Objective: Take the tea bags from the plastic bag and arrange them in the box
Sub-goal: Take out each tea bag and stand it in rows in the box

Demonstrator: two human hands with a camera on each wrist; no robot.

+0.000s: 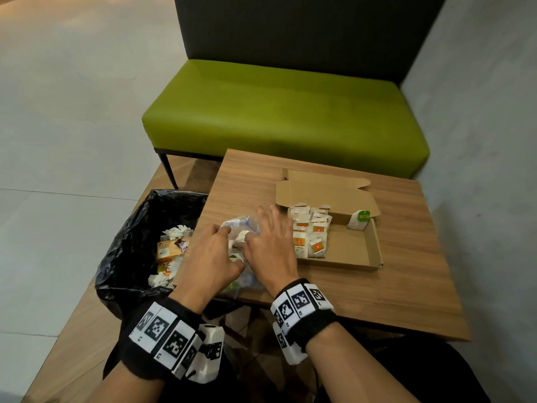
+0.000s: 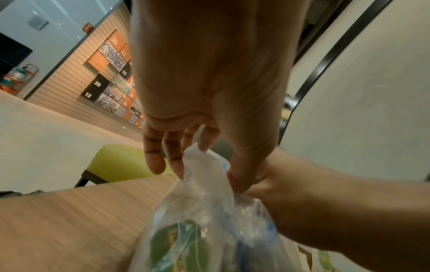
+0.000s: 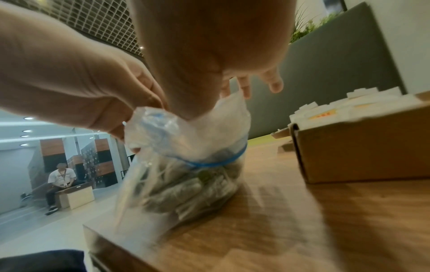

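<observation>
green bench (image 1: 284, 112), wooden table (image 1: 406, 271), grey floor (image 1: 58, 112)

plastic bag (image 1: 241, 228): clear, crinkled, glossy | box (image 1: 348, 251): matt brown cardboard | table (image 1: 392, 286): smooth wood-grain

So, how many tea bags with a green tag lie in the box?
1: a green-tagged tea bag leans at the far right corner of the box. The red-tagged tea bags may hide others.

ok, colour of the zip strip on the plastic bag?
Blue, running round the clear plastic bag; clearest in the right wrist view.
</observation>
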